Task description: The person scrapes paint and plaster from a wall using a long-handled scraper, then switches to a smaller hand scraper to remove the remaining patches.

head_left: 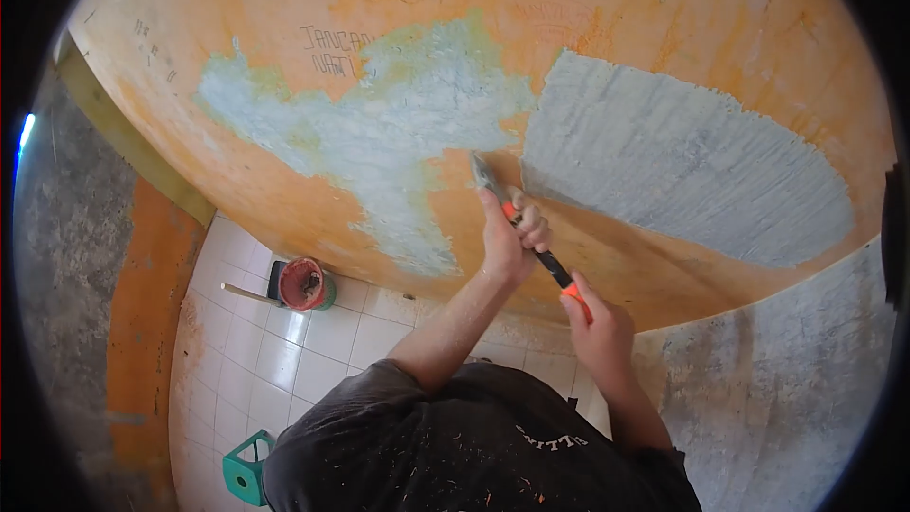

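A long-handled scraper (552,268) with a grey metal head and a black and orange-red handle slants across the wall (607,237). My left hand (512,242) is closed round its upper part, just below the head. Lower down, my right hand (599,327) grips the orange-red end of the handle. The head rests at or very near the orange paint, between two bared pale areas; contact cannot be made out for certain. On the left lies an irregular pale blue patch (379,133). To the right is a larger grey-blue scraped patch (682,161).
Below the wall, on the white tiled floor (327,341), stands a reddish bucket (303,284) beside a tool with a pale wooden handle (251,295). A green plastic stool (245,479) is at the lower left. A grey wall (768,370) adjoins at right.
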### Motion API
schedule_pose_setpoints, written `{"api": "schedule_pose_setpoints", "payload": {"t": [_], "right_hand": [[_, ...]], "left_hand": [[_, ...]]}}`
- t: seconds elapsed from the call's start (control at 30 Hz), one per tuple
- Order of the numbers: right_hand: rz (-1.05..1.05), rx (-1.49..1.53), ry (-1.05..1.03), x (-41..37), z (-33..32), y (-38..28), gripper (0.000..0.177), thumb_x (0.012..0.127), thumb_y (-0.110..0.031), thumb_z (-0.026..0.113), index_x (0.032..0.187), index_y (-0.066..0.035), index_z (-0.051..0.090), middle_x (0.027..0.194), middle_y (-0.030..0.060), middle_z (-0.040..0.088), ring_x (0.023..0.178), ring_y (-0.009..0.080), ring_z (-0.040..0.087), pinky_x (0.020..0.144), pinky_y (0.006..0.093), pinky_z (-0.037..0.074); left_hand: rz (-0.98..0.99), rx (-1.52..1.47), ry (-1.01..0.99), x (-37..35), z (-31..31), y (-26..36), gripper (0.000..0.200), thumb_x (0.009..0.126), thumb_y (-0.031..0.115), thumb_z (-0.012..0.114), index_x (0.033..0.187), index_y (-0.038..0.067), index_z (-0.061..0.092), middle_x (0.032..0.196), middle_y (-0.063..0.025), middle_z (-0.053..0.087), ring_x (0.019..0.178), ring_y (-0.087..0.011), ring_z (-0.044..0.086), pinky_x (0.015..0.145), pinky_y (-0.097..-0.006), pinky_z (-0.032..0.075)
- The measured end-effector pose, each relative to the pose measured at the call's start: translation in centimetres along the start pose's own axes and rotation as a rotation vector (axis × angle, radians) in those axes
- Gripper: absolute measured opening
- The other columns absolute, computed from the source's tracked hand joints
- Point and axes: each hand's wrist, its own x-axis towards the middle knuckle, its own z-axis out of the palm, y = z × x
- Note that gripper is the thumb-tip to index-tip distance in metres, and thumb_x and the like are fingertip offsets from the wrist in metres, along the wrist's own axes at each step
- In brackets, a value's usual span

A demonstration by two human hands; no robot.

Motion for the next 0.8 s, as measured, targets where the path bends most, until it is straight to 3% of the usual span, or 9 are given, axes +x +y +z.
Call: {"api": "schedule_pose_setpoints", "payload": {"t": [0.07,0.13,0.33,0.5,0.73,0.8], "right_hand": [[-0.017,0.002,0.009,0.5,1.4,-0.8,0.037,0.089,-0.029,0.069,0.122,-0.013,0.068,0.066,0.0141,0.064,0.056,0.0307,0.063,0.053,0.0387,0.048],[-0.039,0.013,0.019,0.8,1.9,-1.0,0.037,0.089,-0.030,0.069,0.122,-0.013,0.068,0.066,0.0139,0.064,0.056,0.0309,0.063,0.053,0.0388,0.048],[-0.037,0.098,0.079,0.1,1.2,0.3,0.037,0.090,-0.030,0.069,0.123,-0.015,0.068,0.066,0.0137,0.064,0.056,0.0313,0.063,0.054,0.0400,0.048],[-0.034,0.017,0.000,1.8,3.9,-3.3,0.036,0.089,-0.028,0.070,0.122,-0.014,0.068,0.072,0.0141,0.067,0.061,0.0310,0.066,0.056,0.0390,0.050],[0.023,0.123,0.059,1.3,2.4,-4.4,0.036,0.089,-0.030,0.069,0.121,-0.014,0.068,0.068,0.0151,0.065,0.058,0.0314,0.064,0.054,0.0403,0.049],[-0.039,0.034,0.063,1.9,3.4,-6.1,0.036,0.090,-0.031,0.069,0.122,-0.015,0.068,0.070,0.0140,0.066,0.058,0.0310,0.065,0.055,0.0403,0.049]], "left_hand": [[0.163,0.134,-0.036,0.4,-1.2,1.8,0.056,0.096,0.071,0.026,0.088,0.018,0.041,0.055,0.0070,0.022,0.045,-0.0067,0.019,0.045,-0.0243,0.023],[0.184,0.133,-0.057,0.6,-1.8,1.9,0.056,0.096,0.071,0.026,0.089,0.018,0.041,0.055,0.0069,0.022,0.045,-0.0068,0.019,0.045,-0.0244,0.023],[0.021,0.039,-0.065,0.1,-0.9,0.3,0.057,0.096,0.071,0.023,0.089,0.018,0.041,0.056,0.0059,0.023,0.047,-0.0086,0.023,0.048,-0.0253,0.024],[0.165,0.112,-0.064,0.4,-2.5,5.1,0.055,0.096,0.071,0.028,0.088,0.018,0.042,0.056,0.0061,0.023,0.047,-0.0068,0.021,0.047,-0.0245,0.024],[-0.006,0.059,-0.013,-0.5,-1.2,4.9,0.056,0.096,0.071,0.027,0.088,0.018,0.043,0.057,0.0060,0.024,0.048,-0.0093,0.023,0.050,-0.0257,0.026],[-0.022,0.008,0.020,-0.1,-2.6,7.4,0.057,0.095,0.072,0.027,0.088,0.018,0.044,0.057,0.0059,0.024,0.048,-0.0090,0.023,0.049,-0.0256,0.026]]}}
